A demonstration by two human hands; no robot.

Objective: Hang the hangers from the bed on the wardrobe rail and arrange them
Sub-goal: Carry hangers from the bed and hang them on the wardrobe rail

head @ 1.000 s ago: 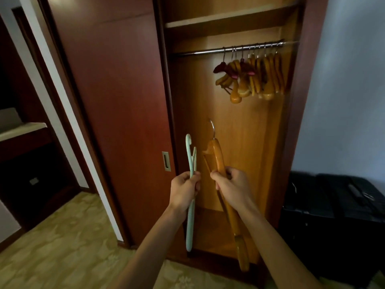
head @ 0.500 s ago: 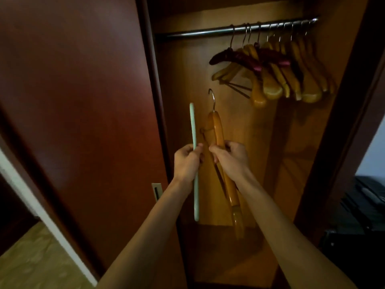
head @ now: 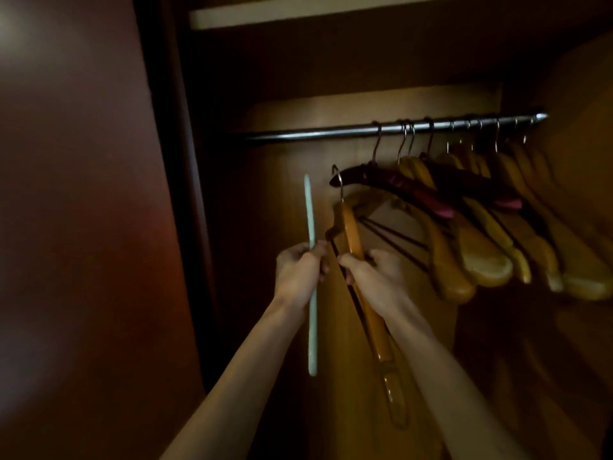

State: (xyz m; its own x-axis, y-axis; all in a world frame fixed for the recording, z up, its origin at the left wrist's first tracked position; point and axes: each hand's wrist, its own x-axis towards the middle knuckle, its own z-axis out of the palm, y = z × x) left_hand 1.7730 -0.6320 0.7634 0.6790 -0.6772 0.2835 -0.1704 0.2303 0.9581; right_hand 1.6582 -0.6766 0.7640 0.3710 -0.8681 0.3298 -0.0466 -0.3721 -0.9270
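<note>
My left hand [head: 298, 277] grips a pale green plastic hanger [head: 311, 234], seen edge-on and held upright. My right hand [head: 374, 277] grips a wooden hanger [head: 351, 234] with a metal hook at its top, also upright, its lower arm trailing down past my wrist. Both are held side by side inside the open wardrobe, below the chrome rail [head: 315, 132]. Several wooden hangers [head: 481, 260] and a dark red one [head: 398, 184] hang bunched on the right half of the rail. The wooden hanger's hook sits just under the dark red hanger's left tip.
The wardrobe's sliding door [head: 83, 227] fills the left side, its edge close to my left hand. A shelf [head: 298, 14] runs above the rail. The left stretch of the rail carries nothing. The wardrobe's right wall [head: 580, 94] bounds the hanging hangers.
The view has closed in on the wardrobe and tilted up. Both hands have risen with their hangers toward the rail, still side by side.
</note>
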